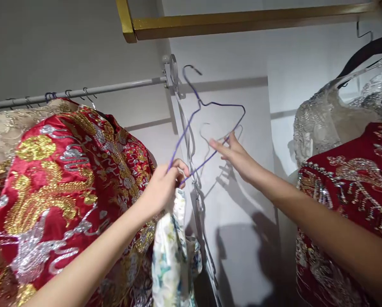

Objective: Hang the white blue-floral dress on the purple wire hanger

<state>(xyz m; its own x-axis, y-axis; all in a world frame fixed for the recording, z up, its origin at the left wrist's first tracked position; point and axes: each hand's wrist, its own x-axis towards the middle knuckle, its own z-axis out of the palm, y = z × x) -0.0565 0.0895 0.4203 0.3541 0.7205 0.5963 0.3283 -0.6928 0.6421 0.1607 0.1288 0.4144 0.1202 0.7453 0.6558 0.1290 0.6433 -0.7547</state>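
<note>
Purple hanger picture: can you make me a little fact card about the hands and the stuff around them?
Left hand: closed around part of the purple hanger
Right hand: fingertips at the hanger's wire; can't tell if they grip
Below left hand: flowery cloth
Picture's left: red jacket with gold and silver patterns, by a metal rail
Picture's right: dark red beaded garment
Above: gold bar

The one view looks out from the person's head, forward along the forearms (pixel 293 202) to the purple hanger (pixel 223 105), close up at mid-frame. It faces the pale wall (pixel 223 55) behind the hanger, reaching from the red jacket (pixel 59 179) left of it to the beaded garment (pixel 354 170) right of it.
</note>
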